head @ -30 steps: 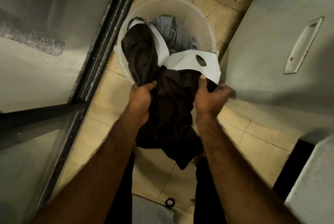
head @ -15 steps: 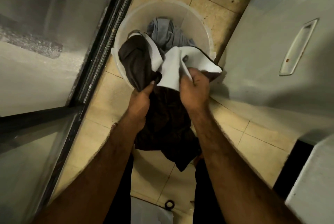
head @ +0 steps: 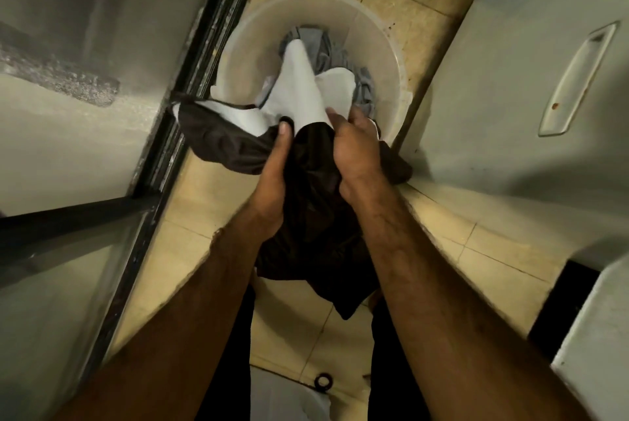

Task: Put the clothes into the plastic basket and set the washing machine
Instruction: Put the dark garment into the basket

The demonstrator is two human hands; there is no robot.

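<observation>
A dark brown garment with white lining (head: 306, 216) hangs between my hands over the near rim of a round translucent plastic basket (head: 381, 46) on the tiled floor. My left hand (head: 275, 179) grips the dark fabric, thumb up near the white lining. My right hand (head: 354, 148) grips the garment where the white lining meets the dark cloth. The white part drapes into the basket on top of grey clothes (head: 323, 46). One dark end spreads left past the basket rim.
A dark metal door frame (head: 177, 107) with glass runs along the left. A grey appliance side with a recessed handle (head: 575, 80) stands on the right. A small black ring (head: 323, 381) lies on the floor tiles near my feet.
My hands have drawn closer together on the garment. The white lining has moved further into the basket, and the dark end has swung out to the left.
</observation>
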